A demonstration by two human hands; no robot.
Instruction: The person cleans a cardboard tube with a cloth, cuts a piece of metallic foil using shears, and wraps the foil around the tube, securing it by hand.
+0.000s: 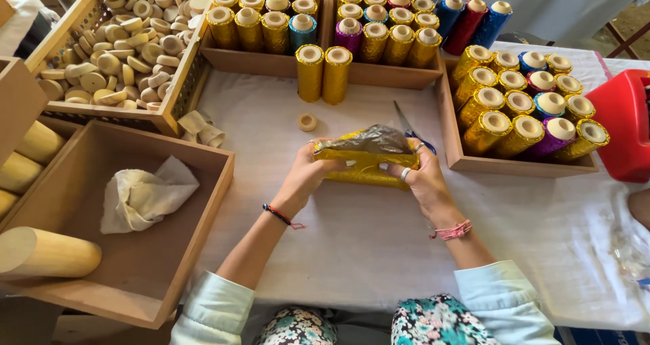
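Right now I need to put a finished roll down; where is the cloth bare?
Bare cloth lies between the forearms, and right of the right hand below the foil-roll tray. Crowded ahead: two gold rolls, scissors.

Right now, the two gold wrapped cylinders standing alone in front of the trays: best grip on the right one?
Take the right standing gold cylinder around its mid-body, from the right and the near side. It stands upright, its left flank is against its twin, and the wooden tray sits close behind. Only the right and near sides look open. The foil may be slippery, so wrap firmly.
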